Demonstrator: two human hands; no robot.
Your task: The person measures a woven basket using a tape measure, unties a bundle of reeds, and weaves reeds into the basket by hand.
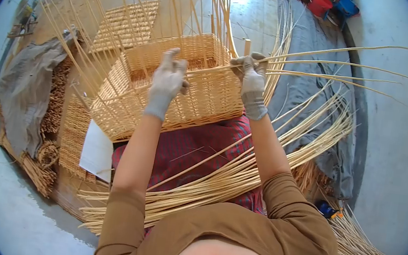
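Note:
A woven wicker basket [187, 97] rests tilted across my lap, its long upright stakes fanning up from the far and left sides. My left hand [169, 78], in a grey-white glove, is over the near wall by the rim. Its fingers are partly stretched and apart, and I see nothing held in them. At the right corner of the rim my right hand [250, 71], gloved too, is closed around several thin wicker rods [317, 76]. Their long ends spread out to the right, while a stretch runs left along the near rim. The fingertips are partly hidden.
A bundle of loose rods [217, 185] lies over the red checked cloth [193, 149] on my lap. Woven panels [125, 23] lie on the floor at left. Grey cloth [306, 43] is at right; a red bucket [320, 5] stands at the back.

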